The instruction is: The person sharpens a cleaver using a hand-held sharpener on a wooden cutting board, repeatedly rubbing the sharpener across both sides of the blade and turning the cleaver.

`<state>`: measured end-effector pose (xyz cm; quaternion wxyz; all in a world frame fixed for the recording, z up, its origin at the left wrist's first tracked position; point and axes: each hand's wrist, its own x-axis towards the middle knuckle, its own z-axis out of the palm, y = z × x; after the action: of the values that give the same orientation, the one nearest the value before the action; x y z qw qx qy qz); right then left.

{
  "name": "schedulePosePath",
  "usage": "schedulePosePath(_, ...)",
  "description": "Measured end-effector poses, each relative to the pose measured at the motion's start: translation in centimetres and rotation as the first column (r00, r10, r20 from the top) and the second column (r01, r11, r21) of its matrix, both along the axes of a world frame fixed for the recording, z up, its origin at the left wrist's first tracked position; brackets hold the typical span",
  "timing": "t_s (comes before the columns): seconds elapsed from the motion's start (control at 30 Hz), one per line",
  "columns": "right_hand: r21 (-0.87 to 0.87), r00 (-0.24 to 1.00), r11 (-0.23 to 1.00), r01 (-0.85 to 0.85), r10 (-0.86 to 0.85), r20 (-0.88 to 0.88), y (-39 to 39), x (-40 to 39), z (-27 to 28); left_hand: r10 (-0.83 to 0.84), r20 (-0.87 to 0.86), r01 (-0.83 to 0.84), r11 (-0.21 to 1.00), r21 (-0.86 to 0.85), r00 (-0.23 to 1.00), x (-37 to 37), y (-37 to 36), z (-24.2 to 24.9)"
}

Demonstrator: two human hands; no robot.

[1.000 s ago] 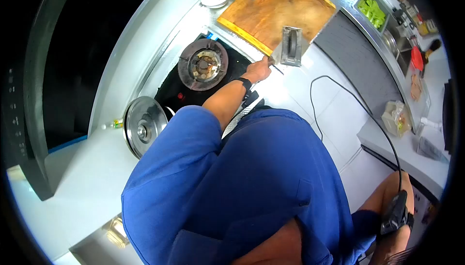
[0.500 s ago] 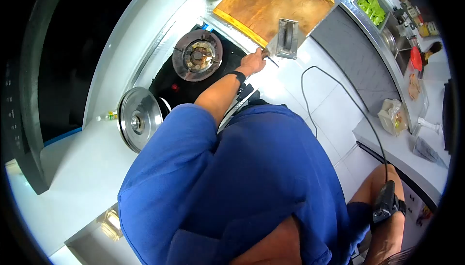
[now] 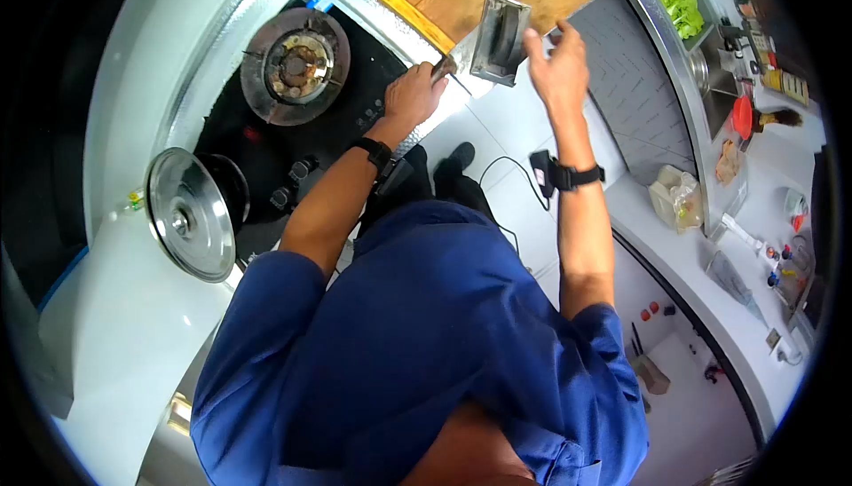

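My left hand (image 3: 415,95) is closed around the brown handle of a knife (image 3: 444,67) at the near edge of the wooden cutting board (image 3: 390,0). Only a thin dark line of the knife shows past the fingers. My right hand (image 3: 559,64) is raised with thumb and fingers apart and slightly bent, holding nothing. Its thumb comes close to the right side of a rectangular metal frame with a dark bar inside (image 3: 502,40). That frame lies at the board's near corner, between my two hands.
A gas burner (image 3: 266,95) sits in the black hob left of my left hand. Closer to me stands a pot with a shiny lid (image 3: 191,229). Leafy greens (image 3: 682,7) fill a container at the far right. Along the right counter are a red strainer (image 3: 742,118) and a plastic bag (image 3: 685,202).
My right hand has come up from low at the right to beside the metal frame. My left hand stays at the board's edge; the view has shifted and turned.
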<state>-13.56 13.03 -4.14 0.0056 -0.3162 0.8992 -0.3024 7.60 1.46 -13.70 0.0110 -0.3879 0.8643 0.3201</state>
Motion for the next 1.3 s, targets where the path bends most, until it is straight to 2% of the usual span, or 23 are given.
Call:
schedulePosePath(0.13, 0.208, 0.998, 0.976, -0.060, 0.054, 0.037, -4.2, 1.3, -4.5, -0.067, -0.015, 0.066, 0.997, -0.050, 0.998, 0.0, -0.1, -0.5)
schedulePosePath(0.2, 0.181, 0.992, 0.983, -0.003, -0.020, 0.122, -4.9, 1.9, -6.3, -0.076, -0.012, 0.076, 0.997, -0.016, 0.997, 0.1, -0.3, -0.5)
schedulePosePath(0.3, 0.198, 0.995, 0.980, -0.006, -0.014, 0.097, -5.0, 2.3, -6.8, -0.116, -0.014, 0.116, 0.993, 0.023, 0.993, 0.1, -0.8, -0.1)
schedulePosePath(0.33, 0.122, 0.998, 0.993, -0.001, -0.007, 0.065, -4.9, 2.4, -7.1, -0.117, -0.030, 0.117, 0.993, 0.024, 0.993, 0.1, -0.9, -0.4)
schedulePosePath(0.43, 0.083, 0.997, 0.995, -0.048, 0.043, 0.060, -3.8, 3.5, -6.7, -0.132, -0.048, 0.134, 0.990, 0.038, 0.990, 0.1, -1.1, -0.3)
schedulePosePath(0.47, 0.144, 0.996, 0.989, -0.045, 0.032, 0.088, -3.0, 4.8, -6.4, -0.147, -0.050, 0.148, 0.988, 0.035, 0.988, 0.1, -1.2, 0.0)
schedulePosePath(0.5, 0.002, 0.992, 0.995, -0.100, 0.100, -0.076, -1.8, 6.1, -7.9, -0.157, -0.057, 0.159, 0.986, 0.043, 0.986, 0.0, -1.2, 0.1)
schedulePosePath(0.63, 0.155, 0.997, 0.985, -0.073, 0.069, 0.034, 0.9, 10.9, -6.6, -0.154, -0.042, 0.157, 0.986, 0.062, 0.987, 0.0, -1.2, -0.1)
schedulePosePath(0.67, 0.201, 0.998, 0.977, -0.067, 0.067, 0.007, 0.7, 10.4, -6.7, -0.164, -0.049, 0.167, 0.984, 0.059, 0.985, 0.0, -1.3, -0.2)
schedulePosePath(0.7, 0.110, 0.995, 0.992, -0.067, 0.075, -0.073, -0.3, 9.3, -6.7, -0.176, -0.055, 0.179, 0.983, 0.053, 0.983, 0.1, -1.5, -0.3)
schedulePosePath(0.77, 0.107, 0.986, 0.994, -0.024, 0.041, -0.161, -2.5, 5.8, -7.8, -0.183, -0.025, 0.184, 0.981, 0.062, 0.983, -0.2, -1.7, -0.1)
schedulePosePath(0.8, 0.122, 0.990, 0.992, -0.009, 0.026, -0.137, -3.6, 4.7, -7.2, -0.186, 0.004, 0.186, 0.980, 0.075, 0.982, -0.1, -1.6, -0.1)
schedulePosePath(0.83, 0.162, 0.995, 0.987, -0.002, 0.018, -0.098, -3.8, 4.8, -6.3, -0.194, 0.010, 0.193, 0.978, 0.084, 0.981, 0.3, -1.3, -0.1)
schedulePosePath(0.93, 0.085, 0.998, 0.996, -0.034, 0.039, -0.054, -0.7, 9.6, -6.7, -0.175, -0.064, 0.177, 0.983, 0.039, 0.983, 0.0, -1.4, -0.2)
schedulePosePath(0.97, -0.020, 0.984, 0.994, -0.108, 0.104, -0.142, 0.6, 11.3, -7.4, -0.174, -0.067, 0.177, 0.983, 0.044, 0.982, 0.0, -1.3, 0.0)
schedulePosePath(1.03, 0.149, 0.995, 0.984, -0.096, 0.100, -0.021, 1.6, 12.9, -6.5, -0.157, -0.051, 0.160, 0.985, 0.063, 0.986, -0.1, -1.3, 0.1)
schedulePosePath(1.07, 0.095, 0.983, 0.987, -0.133, 0.143, -0.111, 1.2, 11.9, -6.8, -0.157, -0.025, 0.158, 0.984, 0.083, 0.987, -0.2, -1.4, 0.0)
schedulePosePath(1.1, 0.146, 0.992, 0.986, -0.083, 0.096, -0.082, 0.4, 10.6, -6.8, -0.164, -0.020, 0.166, 0.982, 0.088, 0.986, 0.0, -1.3, 0.0)
schedulePosePath(1.17, 0.177, 0.990, 0.984, -0.018, 0.042, -0.133, -2.2, 7.4, -6.6, -0.163, -0.029, 0.165, 0.983, 0.077, 0.986, -0.1, -1.4, 0.0)
schedulePosePath(1.2, 0.218, 0.997, 0.976, -0.015, 0.032, -0.073, -3.1, 6.9, -5.5, -0.161, -0.035, 0.163, 0.983, 0.088, 0.986, -0.1, -1.4, 0.1)
schedulePosePath(1.3, 0.144, 0.994, 0.989, -0.030, 0.045, -0.100, -0.1, 10.6, -6.5, -0.155, -0.045, 0.157, 0.986, 0.058, 0.987, -0.1, -1.4, 0.2)
